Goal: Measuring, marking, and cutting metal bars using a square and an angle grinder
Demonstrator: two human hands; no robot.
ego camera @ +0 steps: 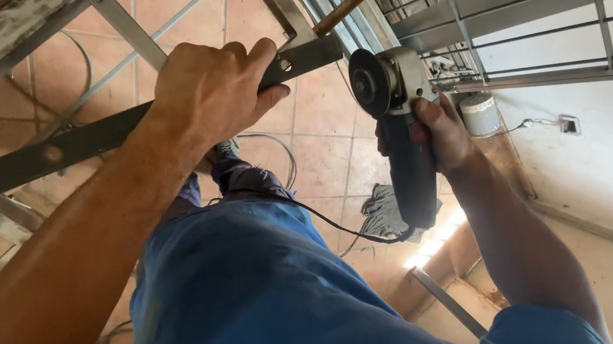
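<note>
Angle grinder [395,110] right of flat bar [91,140], above tiled floor [324,152].

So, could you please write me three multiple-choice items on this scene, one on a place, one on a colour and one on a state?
1. Where is the angle grinder?
A. On the floor
B. In the right hand
C. On a shelf

2. What colour are the trousers?
A. Blue
B. Red
C. White

3. How does the left hand stand with the flat metal bar?
A. Clear of it
B. One finger resting on it
C. Closed around it

Answers:
1 B, the right hand's fingers wrap the grinder's dark body.
2 A, the cloth over the legs is plainly blue.
3 C, fingers and thumb close around the bar near its drilled end.
</note>
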